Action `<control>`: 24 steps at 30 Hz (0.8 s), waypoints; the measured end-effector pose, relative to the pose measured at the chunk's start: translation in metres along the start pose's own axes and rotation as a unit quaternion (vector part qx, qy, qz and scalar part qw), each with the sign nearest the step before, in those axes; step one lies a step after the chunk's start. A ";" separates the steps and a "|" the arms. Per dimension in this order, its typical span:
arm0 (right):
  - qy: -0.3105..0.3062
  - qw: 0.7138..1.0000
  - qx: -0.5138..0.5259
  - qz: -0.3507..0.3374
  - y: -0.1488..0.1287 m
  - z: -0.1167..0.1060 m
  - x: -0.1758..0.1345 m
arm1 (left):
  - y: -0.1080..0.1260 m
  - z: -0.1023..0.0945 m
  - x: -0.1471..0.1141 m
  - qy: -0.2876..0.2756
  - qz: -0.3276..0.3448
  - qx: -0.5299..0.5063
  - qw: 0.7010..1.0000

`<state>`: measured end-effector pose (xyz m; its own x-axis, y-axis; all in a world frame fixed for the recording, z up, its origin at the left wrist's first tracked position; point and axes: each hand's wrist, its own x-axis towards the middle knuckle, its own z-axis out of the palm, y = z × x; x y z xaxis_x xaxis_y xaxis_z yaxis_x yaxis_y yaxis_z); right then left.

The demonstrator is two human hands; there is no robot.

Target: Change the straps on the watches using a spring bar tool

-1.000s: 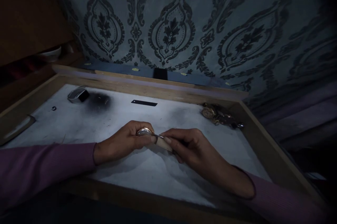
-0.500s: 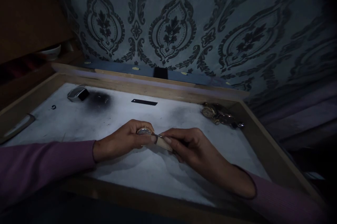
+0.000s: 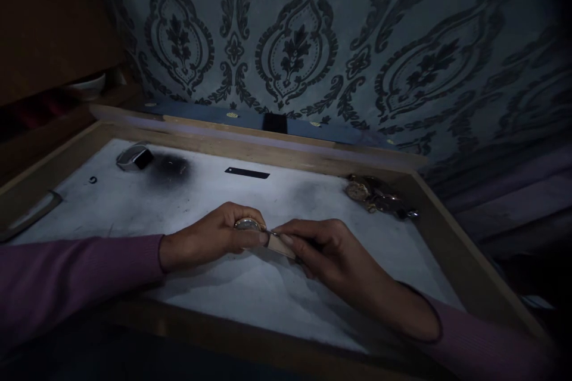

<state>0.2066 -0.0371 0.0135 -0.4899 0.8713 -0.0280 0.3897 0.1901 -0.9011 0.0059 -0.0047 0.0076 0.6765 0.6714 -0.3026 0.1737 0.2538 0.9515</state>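
Over the middle of the white surface, my left hand [image 3: 223,229] grips a round watch [image 3: 248,224] with a gold-coloured rim, its dial facing up between thumb and fingers. A beige strap [image 3: 280,246] runs from the watch towards my other hand. My right hand [image 3: 319,244] is closed in a pinch around a thin metal tool [image 3: 271,232], whose tip meets the watch's edge where the strap begins. Its exact kind is too small and dim to tell. Fingers hide part of the watch case and the strap's far end.
A raised wooden rim [image 3: 201,139] borders the white work surface. A square-faced watch [image 3: 136,157] lies back left, near a small dark curl [image 3: 93,180]. A dark flat strip [image 3: 246,173] lies at the back; several watches [image 3: 373,193] are heaped at right. A curved band [image 3: 38,214] lies far left.
The view has shifted slightly. Both hands keep their hold on the watch and thin tool, with hardly any visible movement between them.
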 end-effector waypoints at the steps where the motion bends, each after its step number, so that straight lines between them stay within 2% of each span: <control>1: -0.001 1.000 -0.002 0.000 0.000 0.000 0.000 | 0.000 0.000 0.000 -0.002 0.000 -0.002 1.000; 11: -0.017 1.000 0.009 0.009 0.002 -0.001 -0.001 | 0.000 -0.003 0.001 -0.022 -0.008 -0.014 1.000; 24: -0.006 0.999 0.021 0.024 0.004 0.000 -0.003 | -0.004 -0.008 0.004 -0.025 0.008 -0.036 0.999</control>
<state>0.2100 -0.0391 0.0101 -0.4811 0.8733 -0.0765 0.3799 0.1291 -0.9160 0.0021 0.0025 0.0021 0.7147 0.6403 -0.2815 0.1114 0.2931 0.9496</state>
